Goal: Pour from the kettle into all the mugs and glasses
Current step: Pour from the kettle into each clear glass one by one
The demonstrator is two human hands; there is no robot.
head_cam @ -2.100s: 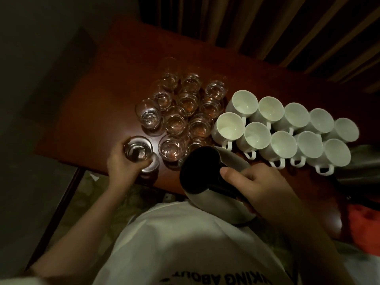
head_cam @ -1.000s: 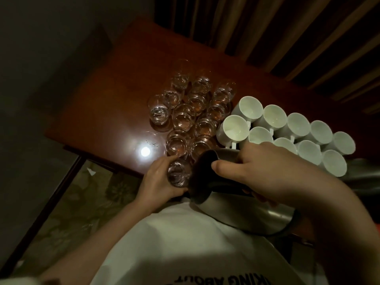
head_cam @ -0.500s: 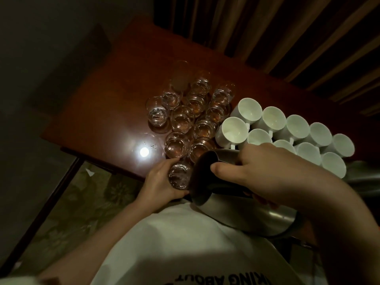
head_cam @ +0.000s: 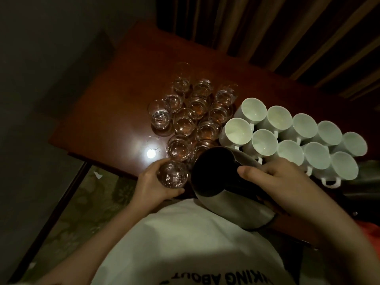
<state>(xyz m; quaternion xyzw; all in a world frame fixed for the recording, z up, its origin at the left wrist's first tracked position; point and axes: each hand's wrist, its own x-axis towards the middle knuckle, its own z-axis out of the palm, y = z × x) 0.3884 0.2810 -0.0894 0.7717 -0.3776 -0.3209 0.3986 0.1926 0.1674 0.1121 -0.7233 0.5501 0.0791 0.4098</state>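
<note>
Left hand (head_cam: 149,187) grips a glass (head_cam: 173,176) at the table's (head_cam: 115,112) near edge; right hand (head_cam: 273,179) tilts the kettle (head_cam: 216,173) beside it, hiding nearer mugs (head_cam: 287,136). Glass unmoved since previous frame.

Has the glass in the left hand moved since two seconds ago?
Yes. The glass in the left hand went right along the table edge, beside the kettle.

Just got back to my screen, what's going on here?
A person is at a wooden table. The right hand grips a steel kettle, tipped toward a glass that the left hand holds at the near edge. More glasses cluster behind it, several with liquid in them. The white mugs on the right look empty.
</note>
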